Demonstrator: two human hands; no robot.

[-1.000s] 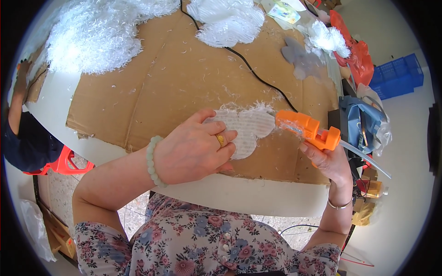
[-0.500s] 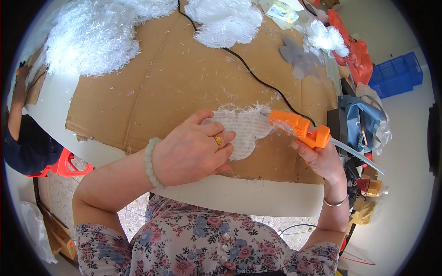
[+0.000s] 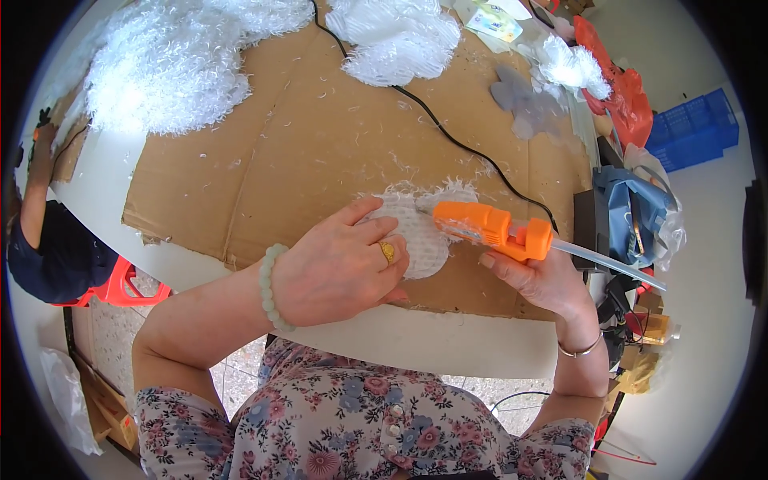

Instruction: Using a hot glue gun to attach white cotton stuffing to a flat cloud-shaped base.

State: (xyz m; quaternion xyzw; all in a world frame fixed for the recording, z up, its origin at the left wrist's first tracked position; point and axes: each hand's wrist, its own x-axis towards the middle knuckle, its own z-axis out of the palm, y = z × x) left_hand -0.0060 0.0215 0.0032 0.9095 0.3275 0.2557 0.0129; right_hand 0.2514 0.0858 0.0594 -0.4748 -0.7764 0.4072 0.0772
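A flat white piece with rounded lobes and a fringe of thin shreds (image 3: 426, 250) lies on the cardboard near the front edge. My left hand (image 3: 340, 268) is closed over its left side, fingers bent on top and thumb at the near edge. An orange hot glue gun (image 3: 480, 224) is gripped in my right hand (image 3: 548, 282), its nozzle pointing left over the piece. Whether the tip touches the surface I cannot tell. A translucent glue stick (image 3: 612, 266) sticks out of the gun's back end. The fingers round the handle are partly hidden.
Cardboard (image 3: 312, 160) covers the white table. A black cord (image 3: 452, 140) crosses it. White shredded piles (image 3: 160, 72) and layered white pieces (image 3: 396, 48) lie at the back. A grey flower-shaped sheet (image 3: 524, 100) is at the right. Another person's arm (image 3: 34, 188) shows at far left.
The glue gun and my right hand have moved left, bringing the nozzle from the piece's right edge to nearer its middle. My left hand keeps its hold, almost unmoved.
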